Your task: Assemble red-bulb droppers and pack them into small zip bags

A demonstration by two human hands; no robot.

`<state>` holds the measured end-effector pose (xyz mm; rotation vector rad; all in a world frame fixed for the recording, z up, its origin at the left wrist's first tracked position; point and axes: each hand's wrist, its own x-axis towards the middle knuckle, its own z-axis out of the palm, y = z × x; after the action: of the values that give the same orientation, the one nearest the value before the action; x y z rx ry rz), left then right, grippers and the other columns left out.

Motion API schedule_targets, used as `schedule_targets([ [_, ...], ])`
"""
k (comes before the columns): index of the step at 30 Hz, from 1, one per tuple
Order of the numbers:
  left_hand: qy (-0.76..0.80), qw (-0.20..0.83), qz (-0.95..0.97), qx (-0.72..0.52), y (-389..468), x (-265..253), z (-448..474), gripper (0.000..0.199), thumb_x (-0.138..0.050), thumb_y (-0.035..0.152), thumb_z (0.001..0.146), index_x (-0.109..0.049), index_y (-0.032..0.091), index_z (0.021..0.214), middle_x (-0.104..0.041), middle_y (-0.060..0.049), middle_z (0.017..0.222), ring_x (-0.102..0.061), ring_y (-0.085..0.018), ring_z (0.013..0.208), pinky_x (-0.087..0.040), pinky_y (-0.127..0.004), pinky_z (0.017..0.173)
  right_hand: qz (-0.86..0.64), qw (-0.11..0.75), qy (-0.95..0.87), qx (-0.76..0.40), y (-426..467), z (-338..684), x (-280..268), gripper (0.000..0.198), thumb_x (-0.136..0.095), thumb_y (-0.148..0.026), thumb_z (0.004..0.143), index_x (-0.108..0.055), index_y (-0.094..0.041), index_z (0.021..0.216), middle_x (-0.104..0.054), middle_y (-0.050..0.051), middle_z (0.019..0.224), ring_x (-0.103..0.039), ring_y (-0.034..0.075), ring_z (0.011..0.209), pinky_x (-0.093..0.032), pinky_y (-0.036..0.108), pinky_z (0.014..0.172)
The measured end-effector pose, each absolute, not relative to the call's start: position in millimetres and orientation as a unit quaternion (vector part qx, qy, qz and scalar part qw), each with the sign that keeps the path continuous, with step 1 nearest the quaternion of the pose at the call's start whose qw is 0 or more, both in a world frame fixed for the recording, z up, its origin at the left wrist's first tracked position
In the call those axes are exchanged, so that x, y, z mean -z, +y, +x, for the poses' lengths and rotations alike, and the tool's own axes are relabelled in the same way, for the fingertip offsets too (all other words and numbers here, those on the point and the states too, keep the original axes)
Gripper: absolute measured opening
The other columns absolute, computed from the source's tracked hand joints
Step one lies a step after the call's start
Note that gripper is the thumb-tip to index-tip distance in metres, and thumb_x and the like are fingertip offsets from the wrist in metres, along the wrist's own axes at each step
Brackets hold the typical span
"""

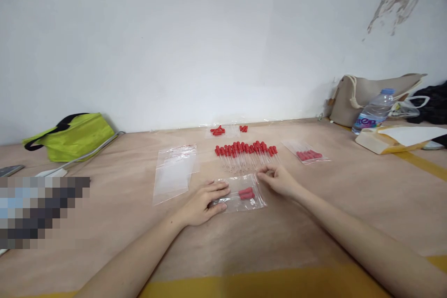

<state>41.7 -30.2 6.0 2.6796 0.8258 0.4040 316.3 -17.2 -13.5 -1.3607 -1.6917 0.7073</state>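
A strip of yellow tape (pixel 195 287) crosses the near side of my worktop (pixel 216 247). Beyond it, my left hand (pixel 206 202) lies with its fingers spread, pressing on a clear zip bag (pixel 233 206) that holds red-bulbed droppers (pixel 246 193), bulbs to the right. My right hand (pixel 279 180) is at that bag's far right corner, thumb and forefinger nearly together; I cannot tell whether they pinch the plastic. Flat zip bags (pixel 172 174) lie to the left. Past my hands spreads a row of loose droppers (pixel 244 150), with a filled zip bag (pixel 309 155) to its right. Farther off, near the wall (pixel 195 46), lie more red pieces (pixel 218 130).
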Motion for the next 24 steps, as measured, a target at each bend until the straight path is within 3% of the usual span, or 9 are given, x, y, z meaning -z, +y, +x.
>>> schedule_targets([
  [7, 0.285, 0.163, 0.934, -0.143, -27.9, -4.7, 41.6, 0.041, -0.044, 0.038, 0.087, -0.043, 0.026, 0.126, -0.042, -0.007, 0.132, -0.037, -0.02, 0.123, -0.021, -0.042, 0.104, -0.645, 0.327, -0.683, -0.102, 30.9, 305.7, -6.6, 0.017, -0.049, -0.018, 0.073, -0.059, -0.015, 0.086, -0.064, 0.005, 0.081, -0.058, 0.015, 0.077, -0.042, 0.024, 0.07],
  [13, 0.288, 0.164, 0.933, -0.142, -28.0, -4.6, 41.5, 0.042, -0.044, 0.039, 0.086, -0.043, 0.026, 0.127, -0.042, -0.006, 0.132, -0.037, -0.019, 0.123, -0.021, -0.041, 0.105, -0.716, 0.259, -0.643, -0.085, 60.7, 272.0, -13.6, 0.034, -0.051, -0.007, 0.067, -0.053, -0.004, 0.101, -0.061, 0.02, 0.095, -0.059, 0.026, 0.087, -0.043, 0.03, 0.069],
  [16, 0.291, 0.165, 0.932, -0.139, -28.3, -5.6, 41.6, 0.043, -0.044, 0.039, 0.086, -0.043, 0.026, 0.127, -0.042, -0.005, 0.132, -0.037, -0.019, 0.123, -0.02, -0.04, 0.105, -0.733, 0.237, -0.629, -0.1, 70.6, 267.1, -10.7, 0.034, -0.052, -0.005, 0.064, -0.055, -0.004, 0.098, -0.061, 0.022, 0.093, -0.06, 0.027, 0.086, -0.044, 0.03, 0.068],
  [21, 0.291, 0.163, 0.933, -0.133, -29.7, -8.3, 41.4, 0.043, -0.044, 0.04, 0.087, -0.042, 0.026, 0.127, -0.042, -0.005, 0.133, -0.036, -0.019, 0.123, -0.02, -0.04, 0.105, -0.732, 0.244, -0.628, -0.097, 63.6, 272.6, -18.5, 0.032, -0.049, -0.007, 0.067, -0.055, -0.004, 0.099, -0.061, 0.02, 0.092, -0.059, 0.026, 0.087, -0.043, 0.029, 0.069],
  [24, 0.294, 0.164, 0.933, -0.128, -30.2, -9.8, 41.1, 0.04, -0.039, 0.038, 0.089, -0.042, 0.026, 0.127, -0.042, -0.005, 0.133, -0.036, -0.018, 0.123, -0.02, -0.04, 0.105, -0.677, 0.329, -0.65, -0.105, 44.9, 285.0, -26.5, 0.046, -0.047, -0.011, 0.07, -0.044, -0.009, 0.116, -0.062, 0.011, 0.082, -0.059, 0.021, 0.078, -0.044, 0.028, 0.067],
])
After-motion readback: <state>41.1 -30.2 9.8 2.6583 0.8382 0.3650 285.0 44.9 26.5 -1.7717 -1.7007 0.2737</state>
